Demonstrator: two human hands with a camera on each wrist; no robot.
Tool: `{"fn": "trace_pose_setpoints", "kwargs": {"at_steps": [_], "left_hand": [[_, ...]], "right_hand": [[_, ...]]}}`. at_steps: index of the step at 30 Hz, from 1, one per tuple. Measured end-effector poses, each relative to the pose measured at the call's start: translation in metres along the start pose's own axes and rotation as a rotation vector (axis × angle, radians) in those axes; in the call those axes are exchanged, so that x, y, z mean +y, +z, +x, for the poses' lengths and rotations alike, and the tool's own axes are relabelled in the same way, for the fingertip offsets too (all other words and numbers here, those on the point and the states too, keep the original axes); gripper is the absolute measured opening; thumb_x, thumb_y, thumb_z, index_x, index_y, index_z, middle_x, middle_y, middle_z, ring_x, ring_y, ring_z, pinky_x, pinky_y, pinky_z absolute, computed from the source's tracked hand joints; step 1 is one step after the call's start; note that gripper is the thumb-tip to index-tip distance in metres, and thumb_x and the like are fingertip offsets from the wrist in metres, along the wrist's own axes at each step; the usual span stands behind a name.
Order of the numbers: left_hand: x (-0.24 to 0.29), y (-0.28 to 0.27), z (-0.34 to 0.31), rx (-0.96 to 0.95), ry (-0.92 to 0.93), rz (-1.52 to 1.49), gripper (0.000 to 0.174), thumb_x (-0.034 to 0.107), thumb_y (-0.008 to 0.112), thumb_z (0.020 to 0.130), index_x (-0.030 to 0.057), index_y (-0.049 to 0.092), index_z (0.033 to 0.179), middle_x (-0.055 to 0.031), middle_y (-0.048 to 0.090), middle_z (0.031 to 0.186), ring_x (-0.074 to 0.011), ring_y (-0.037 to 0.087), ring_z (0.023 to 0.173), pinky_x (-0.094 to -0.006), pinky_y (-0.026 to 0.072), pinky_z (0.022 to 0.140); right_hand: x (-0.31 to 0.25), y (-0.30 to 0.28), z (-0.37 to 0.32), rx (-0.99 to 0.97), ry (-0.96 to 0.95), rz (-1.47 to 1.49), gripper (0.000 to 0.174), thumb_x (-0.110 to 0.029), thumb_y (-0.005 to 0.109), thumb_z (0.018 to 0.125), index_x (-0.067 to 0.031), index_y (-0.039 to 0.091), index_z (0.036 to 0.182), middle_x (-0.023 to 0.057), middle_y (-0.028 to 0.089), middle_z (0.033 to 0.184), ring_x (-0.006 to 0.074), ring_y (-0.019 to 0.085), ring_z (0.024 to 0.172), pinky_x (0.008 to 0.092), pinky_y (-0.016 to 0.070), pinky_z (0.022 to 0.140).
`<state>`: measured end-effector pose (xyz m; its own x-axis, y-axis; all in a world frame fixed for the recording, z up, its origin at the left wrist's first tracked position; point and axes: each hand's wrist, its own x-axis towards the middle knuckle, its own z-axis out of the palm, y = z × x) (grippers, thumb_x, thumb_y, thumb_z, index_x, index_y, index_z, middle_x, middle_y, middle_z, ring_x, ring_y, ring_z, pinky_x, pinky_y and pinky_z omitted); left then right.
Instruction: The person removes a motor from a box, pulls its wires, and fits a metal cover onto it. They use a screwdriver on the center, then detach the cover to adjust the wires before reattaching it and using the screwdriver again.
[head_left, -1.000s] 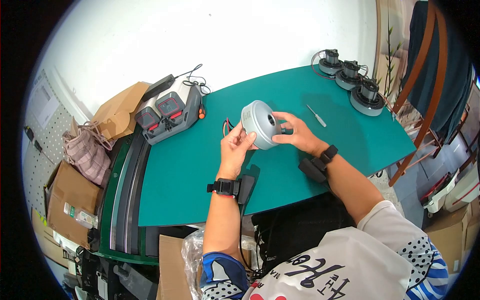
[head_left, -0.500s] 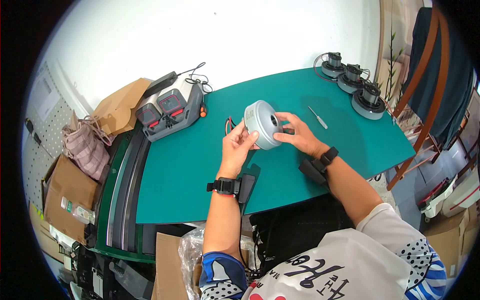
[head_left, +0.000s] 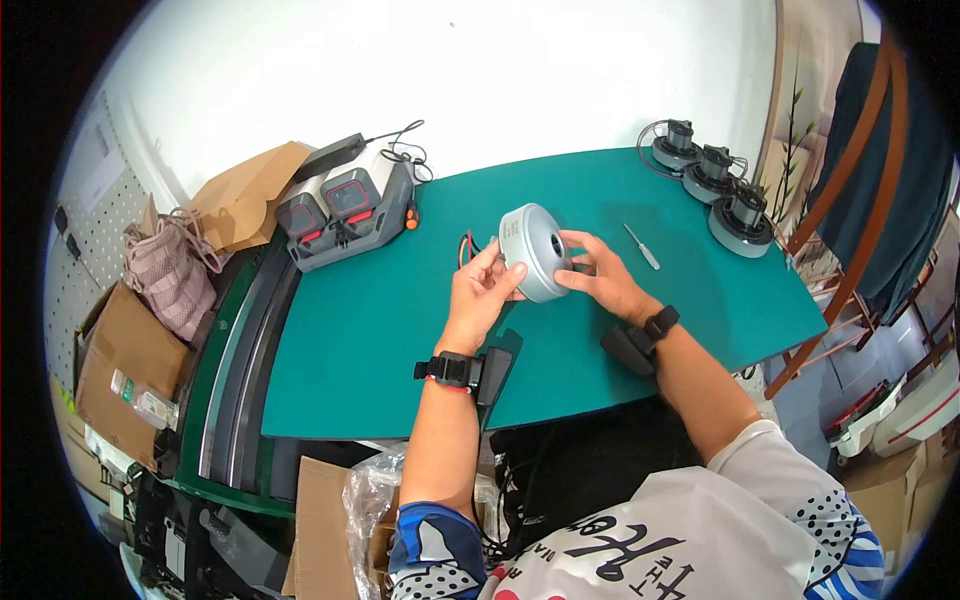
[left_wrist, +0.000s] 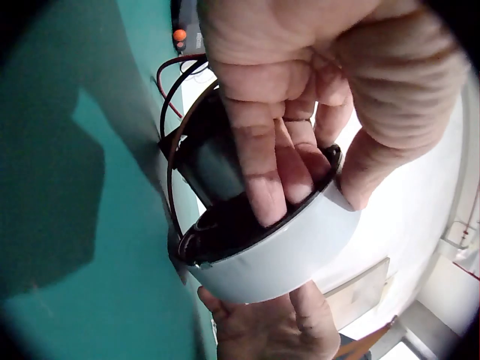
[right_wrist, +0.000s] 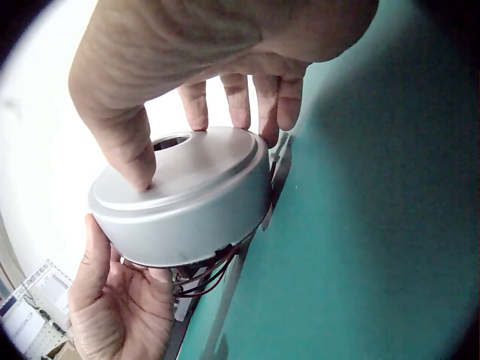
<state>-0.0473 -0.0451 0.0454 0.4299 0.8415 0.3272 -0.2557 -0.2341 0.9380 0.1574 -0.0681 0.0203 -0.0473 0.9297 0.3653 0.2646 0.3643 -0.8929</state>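
A round fan motor (head_left: 531, 252) with a silver-grey cover is held up over the table between both hands. Its cover face, with a central hole, is turned toward the right hand. My left hand (head_left: 478, 298) grips the rim, thumb on the outer wall and fingers tucked inside beside the black motor body (left_wrist: 214, 166). The right hand (head_left: 607, 279) holds the cover side; in the right wrist view its thumb presses on the face near the hole and its fingers reach the far edge. Red and black wires (left_wrist: 166, 97) hang from the open side.
A screwdriver (head_left: 642, 247) lies on the green table (head_left: 370, 360), right of the hands. Three similar motors (head_left: 741, 220) stand at the back right corner. At the back left are a grey charger dock with two packs (head_left: 350, 200) and a cardboard box (head_left: 245, 200).
The head view has shifted, so the table and its things sit a little lower. My right thumb and fingers have settled closer against the cover face. The left hand keeps its grip.
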Motion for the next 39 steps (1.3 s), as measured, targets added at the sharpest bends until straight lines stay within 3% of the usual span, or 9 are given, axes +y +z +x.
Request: {"fn": "trace_pose_setpoints", "kwargs": {"at_steps": [9, 20, 22, 24, 27, 29, 34, 35, 39], "left_hand": [[-0.01, -0.007, 0.004, -0.083, 0.061, 0.075, 0.072, 0.001, 0.074, 0.071, 0.0008, 0.039, 0.134, -0.0032, 0.063, 0.097, -0.0084, 0.058, 0.08, -0.0238, 0.0488, 0.071], [-0.011, -0.008, 0.004, -0.061, 0.019, 0.125, 0.069, 0.001, 0.071, 0.074, 0.0034, 0.038, 0.136, -0.0027, 0.061, 0.09, -0.0083, 0.057, 0.074, -0.0234, 0.0516, 0.061], [-0.01, -0.005, 0.003, -0.037, -0.004, 0.06, 0.074, 0.002, 0.072, 0.074, 0.0041, 0.035, 0.138, 0.0003, 0.054, 0.072, -0.0084, 0.056, 0.067, -0.0239, 0.0515, 0.059], [-0.013, -0.006, 0.004, -0.034, -0.003, 0.066, 0.074, 0.002, 0.072, 0.074, 0.0045, 0.034, 0.138, 0.0009, 0.053, 0.072, -0.0078, 0.055, 0.066, -0.0244, 0.052, 0.06], [-0.014, -0.006, 0.004, -0.039, 0.036, 0.093, 0.071, 0.006, 0.07, 0.077, 0.0049, 0.034, 0.138, 0.0012, 0.052, 0.073, -0.0072, 0.054, 0.067, -0.0234, 0.0514, 0.061], [-0.016, -0.005, 0.003, -0.009, 0.006, 0.064, 0.063, 0.012, 0.065, 0.084, 0.0068, 0.034, 0.138, 0.0022, 0.057, 0.087, -0.0076, 0.055, 0.075, -0.0241, 0.0514, 0.067], [-0.016, -0.018, 0.005, 0.029, -0.05, -0.022, 0.052, 0.016, 0.06, 0.088, 0.0078, 0.04, 0.135, 0.002, 0.058, 0.088, -0.0084, 0.058, 0.079, -0.0263, 0.0522, 0.068], [-0.013, -0.02, 0.005, 0.053, -0.044, -0.03, 0.05, 0.017, 0.06, 0.088, 0.0075, 0.042, 0.134, 0.0011, 0.059, 0.092, -0.0089, 0.059, 0.08, -0.0263, 0.0521, 0.069], [-0.009, -0.02, 0.005, 0.126, -0.012, -0.039, 0.043, 0.021, 0.06, 0.089, 0.0066, 0.048, 0.128, -0.002, 0.062, 0.1, -0.0099, 0.06, 0.084, -0.0259, 0.0517, 0.067]], "right_hand": [[0.004, 0.0, 0.001, -0.011, 0.006, 0.067, 0.07, -0.035, 0.071, 0.075, -0.0048, 0.042, 0.13, 0.0173, 0.044, 0.128, 0.0286, 0.051, 0.109, 0.0375, 0.0442, 0.091], [0.014, 0.0, 0.001, -0.031, -0.076, 0.075, 0.069, -0.034, 0.07, 0.077, -0.0063, 0.039, 0.133, 0.0163, 0.041, 0.129, 0.0264, 0.05, 0.108, 0.0364, 0.0446, 0.09], [0.007, 0.0, -0.001, -0.033, -0.035, 0.082, 0.069, -0.034, 0.07, 0.078, -0.0065, 0.039, 0.133, 0.0163, 0.041, 0.129, 0.0262, 0.049, 0.109, 0.0364, 0.0444, 0.09], [0.005, 0.0, -0.001, -0.032, -0.014, 0.096, 0.069, -0.033, 0.07, 0.078, -0.0064, 0.039, 0.133, 0.0162, 0.041, 0.129, 0.0263, 0.049, 0.11, 0.0364, 0.0445, 0.09], [0.012, 0.002, 0.002, -0.019, -0.028, 0.101, 0.068, -0.033, 0.07, 0.078, -0.0066, 0.04, 0.133, 0.0159, 0.041, 0.128, 0.0257, 0.051, 0.107, 0.0359, 0.0457, 0.088], [0.019, 0.003, 0.003, 0.001, -0.061, 0.095, 0.067, -0.033, 0.07, 0.078, -0.0069, 0.041, 0.132, 0.0157, 0.042, 0.127, 0.0249, 0.053, 0.104, 0.0353, 0.0467, 0.086], [0.02, -0.006, 0.004, 0.061, -0.015, -0.069, 0.056, -0.033, 0.069, 0.078, -0.0062, 0.049, 0.122, 0.0146, 0.053, 0.108, 0.0187, 0.06, 0.077, 0.0301, 0.0492, 0.069], [0.019, -0.005, 0.005, 0.085, -0.029, -0.08, 0.053, -0.037, 0.065, 0.08, -0.0027, 0.05, 0.118, 0.0138, 0.056, 0.1, 0.018, 0.06, 0.072, 0.0295, 0.0479, 0.065], [0.006, 0.003, 0.002, 0.231, 0.113, -0.025, 0.06, -0.048, 0.055, 0.085, 0.0021, 0.05, 0.117, 0.017, 0.057, 0.102, 0.0219, 0.061, 0.074, 0.0322, 0.0486, 0.069]]}}
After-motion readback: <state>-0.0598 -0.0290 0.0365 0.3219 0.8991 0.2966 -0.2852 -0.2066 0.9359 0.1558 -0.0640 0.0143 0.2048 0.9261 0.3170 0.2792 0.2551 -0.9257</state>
